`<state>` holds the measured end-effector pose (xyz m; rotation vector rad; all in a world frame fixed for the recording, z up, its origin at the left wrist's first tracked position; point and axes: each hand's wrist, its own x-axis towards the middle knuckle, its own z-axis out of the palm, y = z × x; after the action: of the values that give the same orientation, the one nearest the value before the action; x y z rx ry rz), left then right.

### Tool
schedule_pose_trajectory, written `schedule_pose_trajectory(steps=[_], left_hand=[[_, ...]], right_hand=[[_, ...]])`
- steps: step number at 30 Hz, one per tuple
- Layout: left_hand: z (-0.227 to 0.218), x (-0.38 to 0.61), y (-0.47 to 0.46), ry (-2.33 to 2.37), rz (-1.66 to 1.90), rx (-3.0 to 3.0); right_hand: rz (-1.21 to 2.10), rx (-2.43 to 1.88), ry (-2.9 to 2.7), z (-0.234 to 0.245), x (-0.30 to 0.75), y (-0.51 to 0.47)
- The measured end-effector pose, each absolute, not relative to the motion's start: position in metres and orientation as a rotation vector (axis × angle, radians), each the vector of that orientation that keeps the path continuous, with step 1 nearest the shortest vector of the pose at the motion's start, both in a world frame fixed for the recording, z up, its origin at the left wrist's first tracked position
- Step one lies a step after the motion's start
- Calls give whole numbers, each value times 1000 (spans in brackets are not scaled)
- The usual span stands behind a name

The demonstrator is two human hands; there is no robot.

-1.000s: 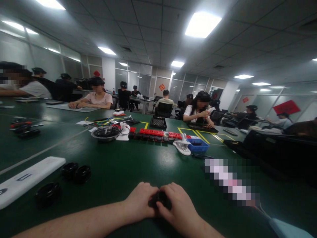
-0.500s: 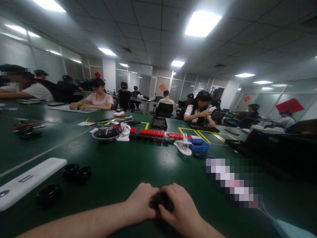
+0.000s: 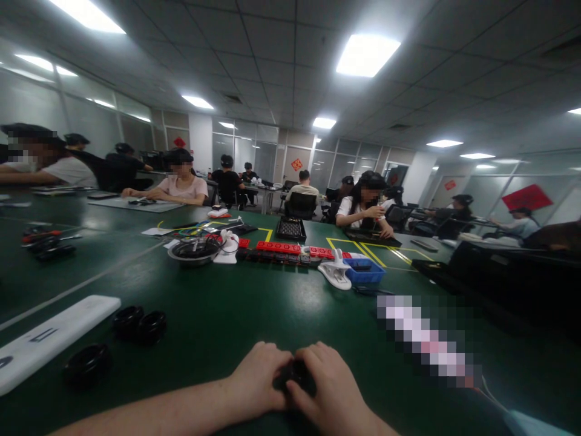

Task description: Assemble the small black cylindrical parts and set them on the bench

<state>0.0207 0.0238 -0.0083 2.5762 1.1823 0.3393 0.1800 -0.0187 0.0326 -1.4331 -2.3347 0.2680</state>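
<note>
My left hand [image 3: 259, 376] and my right hand [image 3: 330, 387] are together at the near middle of the table, closed around a small black round piece [image 3: 303, 372] that looks like a tyre-shaped wheel. Fingers cover much of it, so its full shape is hidden. To the left lie three similar black rings: a pair [image 3: 152, 327] touching side by side, and one more ring [image 3: 87, 365] nearer to me. A long white bar-shaped object [image 3: 63, 339] with dark marks rests beyond them at the left edge.
Across the green table [image 3: 218, 315] stand a metal bowl [image 3: 193, 254] of dark cables, red parts [image 3: 278, 246], a white clamp [image 3: 336, 270] and a blue bin [image 3: 364, 271]. A blurred-out strip [image 3: 426, 339] lies right, near a black case [image 3: 499, 284]. Other people sit around.
The view has tilted up slightly, so the table things sit a little lower. Both hands keep hold of the black piece, with only slight finger movement.
</note>
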Motion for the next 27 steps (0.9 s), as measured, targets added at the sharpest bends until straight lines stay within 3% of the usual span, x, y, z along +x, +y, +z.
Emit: schedule_pose_trajectory(steps=[4,11,20,27], left_hand=[[-12,19,26,1188,368,2586],[-14,18,27,1187,362,2554],[-16,19,30,1222,322,2516],[-14,18,28,1209,317,2518]], right_hand=[[364,-1356,-2328,41,184,-20],[236,-1562,-2257,36,182,-19],[288,-1165,-2358,41,191,-16],[422,-1214,-2407,43,189,-17]])
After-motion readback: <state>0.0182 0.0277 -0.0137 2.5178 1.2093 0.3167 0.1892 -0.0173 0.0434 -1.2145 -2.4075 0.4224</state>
